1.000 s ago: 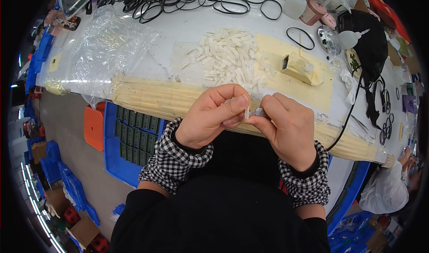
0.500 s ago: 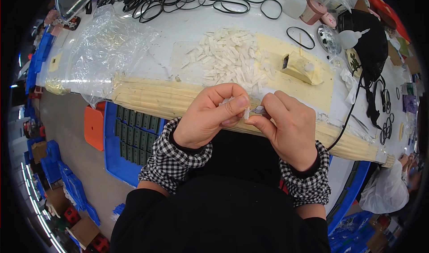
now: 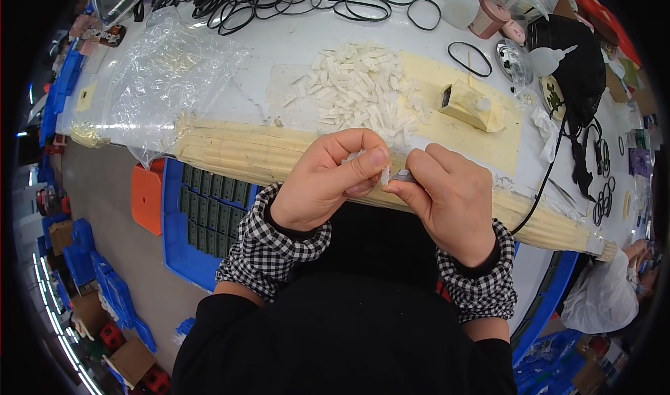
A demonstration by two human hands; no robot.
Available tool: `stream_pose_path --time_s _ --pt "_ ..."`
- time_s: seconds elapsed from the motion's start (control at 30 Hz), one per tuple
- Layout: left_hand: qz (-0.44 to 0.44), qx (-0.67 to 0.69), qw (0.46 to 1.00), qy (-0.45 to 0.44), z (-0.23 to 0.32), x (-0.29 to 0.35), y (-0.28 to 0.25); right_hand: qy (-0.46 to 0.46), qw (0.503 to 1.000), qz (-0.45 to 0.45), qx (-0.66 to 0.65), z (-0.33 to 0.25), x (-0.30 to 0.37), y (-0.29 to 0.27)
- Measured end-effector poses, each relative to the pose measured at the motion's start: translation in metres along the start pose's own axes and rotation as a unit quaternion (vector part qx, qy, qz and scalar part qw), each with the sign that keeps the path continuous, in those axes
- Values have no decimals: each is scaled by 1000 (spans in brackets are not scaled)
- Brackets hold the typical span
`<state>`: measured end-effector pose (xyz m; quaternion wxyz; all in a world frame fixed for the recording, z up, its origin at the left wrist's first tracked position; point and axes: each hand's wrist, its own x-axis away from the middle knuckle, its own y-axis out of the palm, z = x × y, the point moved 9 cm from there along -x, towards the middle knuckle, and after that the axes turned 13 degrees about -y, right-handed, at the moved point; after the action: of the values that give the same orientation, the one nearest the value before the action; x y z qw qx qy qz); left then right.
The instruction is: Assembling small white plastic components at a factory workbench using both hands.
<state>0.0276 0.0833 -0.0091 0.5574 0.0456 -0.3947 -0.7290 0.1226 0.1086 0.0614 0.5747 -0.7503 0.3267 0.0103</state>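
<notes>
Between the thumb and fingers of my left hand (image 3: 335,175) is pinched a small white strip-like piece (image 3: 385,176). My right hand (image 3: 450,196) is closed on a small grey blade-like tool (image 3: 404,176), its tip right beside the white piece. Whether tip and piece touch is too small to tell. More white shows between my left fingers, partly hidden by them. Both hands hover over the table's padded front edge (image 3: 244,148). Just beyond them lies a loose pile of similar small white pieces (image 3: 359,88).
A yellowish block-shaped holder (image 3: 469,105) stands right of the pile on a yellow sheet (image 3: 506,140). Clear plastic bags (image 3: 167,74) lie at left, black rubber rings (image 3: 363,6) at the back. A blue crate (image 3: 202,266) of dark green parts sits below left. A black cable (image 3: 548,182) hangs at right.
The grey tool has shifted slightly and shows a little more of its side at my right fingertips. My left hand stays nearly still with the white piece.
</notes>
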Motion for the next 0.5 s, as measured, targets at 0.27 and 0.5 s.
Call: stream_pose_path --time_s 0.27,0.5 --pt "131 -12 989 67 9 3 -20 108 988 104 -25 39 9 -6" --pt "158 -19 984 81 11 6 -27 87 995 49 18 34 8 13"
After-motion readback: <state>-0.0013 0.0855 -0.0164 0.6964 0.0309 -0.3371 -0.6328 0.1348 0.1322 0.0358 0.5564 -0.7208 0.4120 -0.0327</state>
